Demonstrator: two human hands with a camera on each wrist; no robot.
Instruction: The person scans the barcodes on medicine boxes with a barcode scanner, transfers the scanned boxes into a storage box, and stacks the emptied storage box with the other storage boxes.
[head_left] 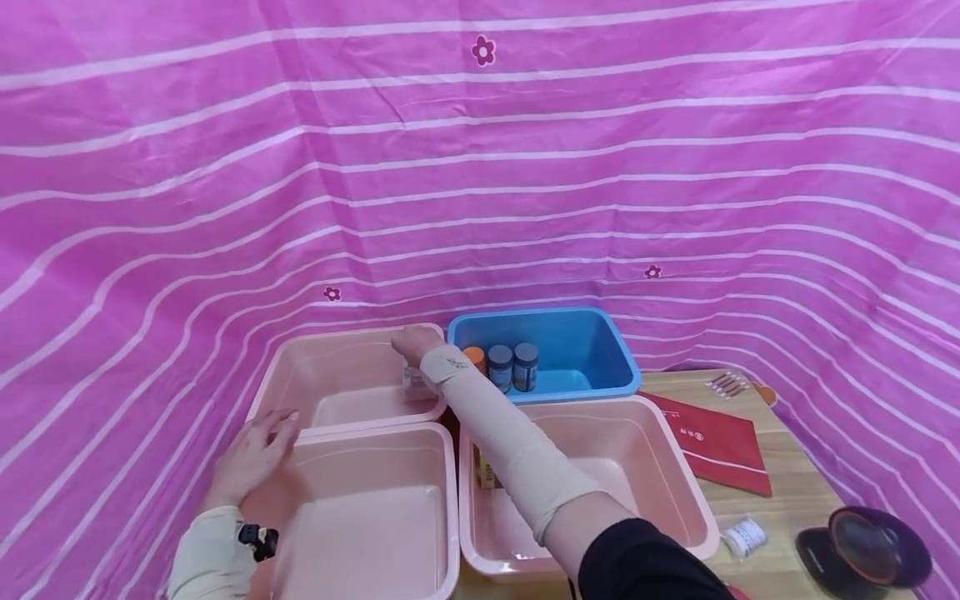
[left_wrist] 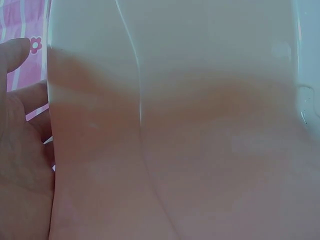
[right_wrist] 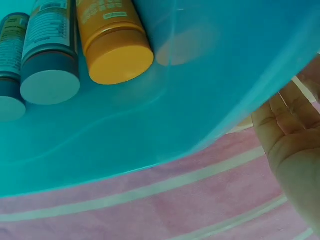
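Observation:
My right hand [head_left: 417, 342] reaches over the right end of the far left pink bin [head_left: 352, 337]. Its fingers look relaxed in the right wrist view, with no object visible in them. A clear-and-white packaged item [head_left: 415, 383] sits just below that hand, partly hidden by the wrist. Beside it, a blue bin [head_left: 540, 313] contains an orange-capped bottle [right_wrist: 117, 50] and two dark-capped bottles [right_wrist: 50, 60]. My left hand [head_left: 255, 454] is at the outer left side of the pink bins, fingers loosely extended near the rim where the far and near left bins meet.
Two more pink bins stand nearer, one at left [head_left: 453, 500] and one at right [head_left: 600, 408]. A yellow box [head_left: 486, 473] shows beneath my right forearm. On the wooden table lie a red folder [head_left: 720, 446], a small white packet [head_left: 744, 536] and a dark rounded object [head_left: 862, 550].

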